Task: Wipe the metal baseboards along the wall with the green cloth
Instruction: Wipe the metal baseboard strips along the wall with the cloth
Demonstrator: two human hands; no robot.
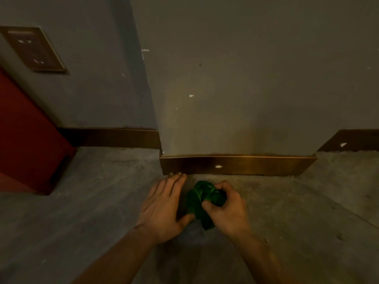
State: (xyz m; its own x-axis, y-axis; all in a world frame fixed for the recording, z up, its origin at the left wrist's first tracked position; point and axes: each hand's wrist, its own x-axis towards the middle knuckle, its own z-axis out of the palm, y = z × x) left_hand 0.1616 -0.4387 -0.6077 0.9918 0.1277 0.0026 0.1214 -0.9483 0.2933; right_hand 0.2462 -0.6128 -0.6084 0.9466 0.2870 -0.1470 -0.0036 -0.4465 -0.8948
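Note:
A bunched green cloth sits between my hands, just above the grey floor. My right hand is closed around its right side. My left hand lies flat with fingers stretched toward the wall, its thumb touching the cloth's lower left edge. Just beyond the fingertips runs a brass-coloured metal baseboard on the front of a protruding wall column, with a white fleck on it. A darker baseboard section runs along the recessed wall at left, another baseboard section at right.
A red cabinet or door stands at the left against the wall. A brass wall plate is mounted at upper left. The grey wall shows small white chips. Rough grey floor spreads around my arms.

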